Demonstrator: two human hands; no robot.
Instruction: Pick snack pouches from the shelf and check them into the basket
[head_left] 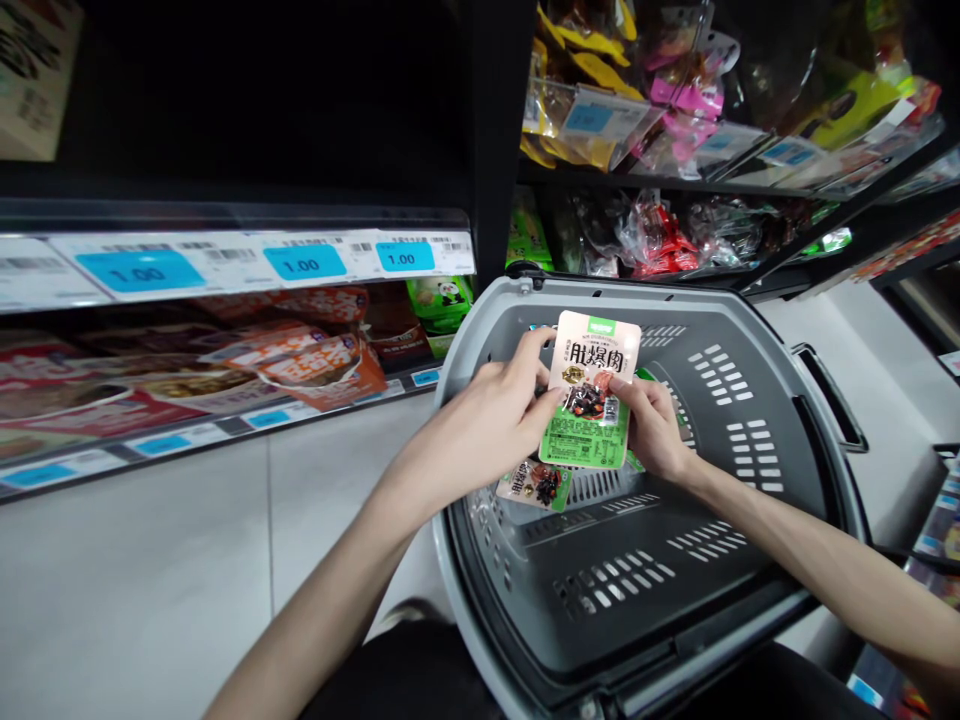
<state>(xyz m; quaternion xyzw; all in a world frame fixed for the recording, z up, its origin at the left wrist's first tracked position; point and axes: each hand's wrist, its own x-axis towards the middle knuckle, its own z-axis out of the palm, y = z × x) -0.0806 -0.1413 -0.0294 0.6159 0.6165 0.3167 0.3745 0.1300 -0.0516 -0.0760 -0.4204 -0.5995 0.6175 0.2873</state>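
A flat snack packet point(589, 440), pale pink above and green below with dark food pictured on it, is held upright over a grey shopping basket point(600, 645). My left hand point(514, 400) pinches its left edge between thumb and fingers. From the other side, my right hand point(658, 430) grips the right edge, its thumb on the front. Below, inside the basket, lies a similar packet point(534, 485). Bits of another green packet point(679, 410) show behind my right hand, mostly hidden by it.
A shelf with price labels point(304, 262) runs along the left, above a lower shelf of orange and red bags point(322, 365). Racks of bagged snacks point(600, 75) stand behind the basket. Pale floor tiles point(150, 590) lie at the lower left. The basket's handle point(832, 400) sticks out at right.
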